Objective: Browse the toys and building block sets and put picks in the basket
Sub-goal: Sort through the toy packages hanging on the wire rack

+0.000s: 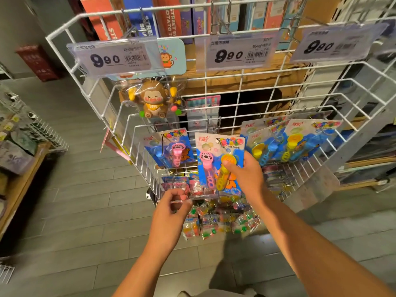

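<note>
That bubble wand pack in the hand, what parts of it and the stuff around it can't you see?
Head view only:
- Bubble wand pack: the right hand covers its lower right part.
- Left hand: motion blur hides what its fingers pinch.
- Price tags: small print unreadable.
- Small packets low on the rack: too blurred to name.
- No shopping basket in view.

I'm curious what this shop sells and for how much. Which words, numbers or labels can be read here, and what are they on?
"990": left price tag on the wire rack.
"990": middle price tag.
"990": right price tag.
"CUTE": bib of the packaged monkey toy.
"STREET": partly hidden spines of the boxes behind.
Barcodes, small print on the tags and the lettering on the bubble wand card in the right hand: too small or blurred.
</note>
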